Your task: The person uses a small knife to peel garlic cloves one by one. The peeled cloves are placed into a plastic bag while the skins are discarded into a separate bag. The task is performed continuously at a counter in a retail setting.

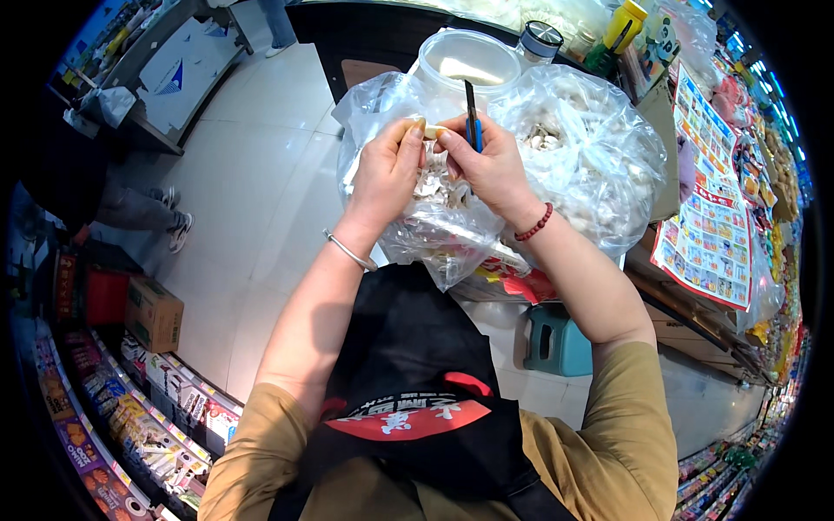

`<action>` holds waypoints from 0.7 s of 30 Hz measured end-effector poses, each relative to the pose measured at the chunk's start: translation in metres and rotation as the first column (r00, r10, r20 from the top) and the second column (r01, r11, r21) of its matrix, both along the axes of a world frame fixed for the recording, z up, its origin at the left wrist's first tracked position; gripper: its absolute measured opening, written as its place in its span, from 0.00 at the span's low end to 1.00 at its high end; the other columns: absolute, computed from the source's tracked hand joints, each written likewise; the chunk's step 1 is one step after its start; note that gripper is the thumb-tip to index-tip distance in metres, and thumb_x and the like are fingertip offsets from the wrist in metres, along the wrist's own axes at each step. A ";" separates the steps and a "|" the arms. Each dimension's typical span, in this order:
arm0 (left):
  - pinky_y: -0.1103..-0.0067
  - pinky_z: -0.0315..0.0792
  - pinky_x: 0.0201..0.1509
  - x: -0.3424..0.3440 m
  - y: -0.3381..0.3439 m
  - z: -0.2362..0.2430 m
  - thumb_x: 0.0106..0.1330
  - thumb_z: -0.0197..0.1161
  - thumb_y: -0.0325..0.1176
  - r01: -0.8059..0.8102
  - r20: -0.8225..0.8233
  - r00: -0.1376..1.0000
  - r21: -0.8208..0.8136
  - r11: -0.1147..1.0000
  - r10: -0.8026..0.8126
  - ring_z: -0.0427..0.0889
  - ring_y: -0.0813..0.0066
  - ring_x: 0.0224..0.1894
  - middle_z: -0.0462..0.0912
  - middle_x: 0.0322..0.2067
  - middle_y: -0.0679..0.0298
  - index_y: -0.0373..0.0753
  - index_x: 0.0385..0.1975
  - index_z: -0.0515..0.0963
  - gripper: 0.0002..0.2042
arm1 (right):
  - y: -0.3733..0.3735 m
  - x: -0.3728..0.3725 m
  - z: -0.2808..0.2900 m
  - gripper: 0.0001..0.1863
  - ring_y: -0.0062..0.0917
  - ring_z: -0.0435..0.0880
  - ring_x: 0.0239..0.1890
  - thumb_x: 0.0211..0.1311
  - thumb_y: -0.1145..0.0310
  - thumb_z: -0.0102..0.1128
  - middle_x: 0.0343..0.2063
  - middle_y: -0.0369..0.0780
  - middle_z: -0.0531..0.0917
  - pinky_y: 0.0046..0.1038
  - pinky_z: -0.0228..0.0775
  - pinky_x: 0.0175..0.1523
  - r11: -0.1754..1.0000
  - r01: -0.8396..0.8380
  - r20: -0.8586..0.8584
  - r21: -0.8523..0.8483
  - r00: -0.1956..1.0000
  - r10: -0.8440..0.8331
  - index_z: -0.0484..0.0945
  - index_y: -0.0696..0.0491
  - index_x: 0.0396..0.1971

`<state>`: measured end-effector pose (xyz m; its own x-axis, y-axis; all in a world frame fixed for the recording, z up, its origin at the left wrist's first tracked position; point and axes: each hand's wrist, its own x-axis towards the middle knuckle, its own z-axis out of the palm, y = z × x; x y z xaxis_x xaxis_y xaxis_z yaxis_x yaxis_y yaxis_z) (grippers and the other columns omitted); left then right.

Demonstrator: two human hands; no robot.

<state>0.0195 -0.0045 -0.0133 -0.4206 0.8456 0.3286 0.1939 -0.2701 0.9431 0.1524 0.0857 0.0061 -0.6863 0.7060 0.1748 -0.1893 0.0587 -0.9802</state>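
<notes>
Between my two hands is a pale garlic clove [432, 132], pinched from both sides. The fingertips of my left hand [389, 165] are closed on its left end. My right hand [493, 163] grips a blue utility knife [473, 130], its dark blade pointing up and away from me, while thumb and fingertip also touch the clove. Below the hands, an opened clear plastic bag [430, 230] holds loose garlic skins [436, 184]. To the right bulges a large clear bag of garlic [578, 165]. A clear round tub [466, 65] with pale contents stands just beyond my hands.
A dark-lidded jar [540, 42] and a yellow-capped bottle [618, 35] stand at the back. Printed flyers [708, 200] hang on the right. Under the table is a teal stool [558, 340]. A person's legs [139, 213] show at left, near a cardboard box [155, 313].
</notes>
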 end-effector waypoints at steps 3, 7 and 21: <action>0.83 0.63 0.25 -0.002 -0.004 0.000 0.76 0.50 0.38 -0.001 -0.022 1.000 -0.019 1.000 0.001 0.67 0.87 0.21 0.71 0.18 0.72 0.34 0.33 0.76 0.14 | -0.001 0.002 0.005 0.07 0.14 0.75 0.20 0.67 0.72 0.57 0.26 0.37 0.81 0.16 0.65 0.24 0.979 -0.062 -0.003 -0.192 0.998 0.063 0.75 0.59 0.40; 0.85 0.62 0.25 -0.006 -0.004 0.001 0.76 0.49 0.37 0.076 0.064 0.995 -0.032 0.997 -0.074 0.67 0.88 0.21 0.72 0.19 0.72 0.34 0.34 0.76 0.14 | 0.005 0.004 0.007 0.08 0.15 0.75 0.21 0.68 0.71 0.56 0.29 0.39 0.82 0.16 0.62 0.22 0.933 -0.130 -0.002 -0.334 0.991 0.137 0.73 0.59 0.42; 0.84 0.63 0.25 -0.005 -0.002 -0.002 0.71 0.56 0.35 0.024 0.030 0.999 -0.160 0.987 -0.019 0.68 0.88 0.22 0.74 0.21 0.73 0.35 0.29 0.74 0.11 | 0.019 0.012 0.014 0.08 0.13 0.71 0.18 0.69 0.69 0.51 0.26 0.37 0.78 0.12 0.56 0.17 0.891 -0.156 -0.110 -0.427 0.987 0.120 0.73 0.57 0.40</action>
